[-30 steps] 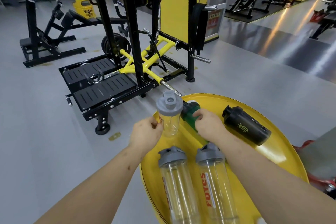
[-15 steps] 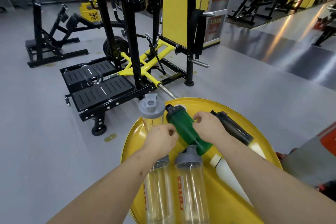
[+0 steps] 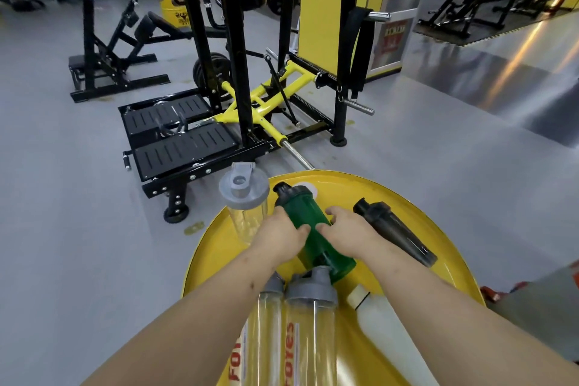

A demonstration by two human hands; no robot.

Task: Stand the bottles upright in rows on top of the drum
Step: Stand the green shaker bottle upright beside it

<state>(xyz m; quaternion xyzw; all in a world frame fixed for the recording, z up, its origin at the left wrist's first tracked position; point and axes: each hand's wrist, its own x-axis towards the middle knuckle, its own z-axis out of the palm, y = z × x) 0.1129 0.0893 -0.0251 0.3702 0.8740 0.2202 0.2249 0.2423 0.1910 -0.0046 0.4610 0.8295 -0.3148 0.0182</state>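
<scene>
A green bottle (image 3: 305, 213) with a black cap is tilted above the yellow drum top (image 3: 445, 260). My left hand (image 3: 277, 236) and my right hand (image 3: 347, 230) both grip its body. A clear bottle with a grey lid (image 3: 244, 200) stands upright at the drum's far left edge. A black bottle (image 3: 394, 235) lies on its side at the right. Two clear grey-lidded bottles (image 3: 310, 323) lie near me, side by side. A white bottle (image 3: 385, 323) lies beside them, partly under my right arm.
A black and yellow gym machine (image 3: 238, 110) stands on the grey floor just beyond the drum. Another black bench frame (image 3: 106, 59) is at the far left. A red object (image 3: 495, 294) shows past the drum's right edge.
My left hand left the upright clear bottle and joined my right hand on the green bottle. The green bottle has been lifted and tilted up from lying on the drum.
</scene>
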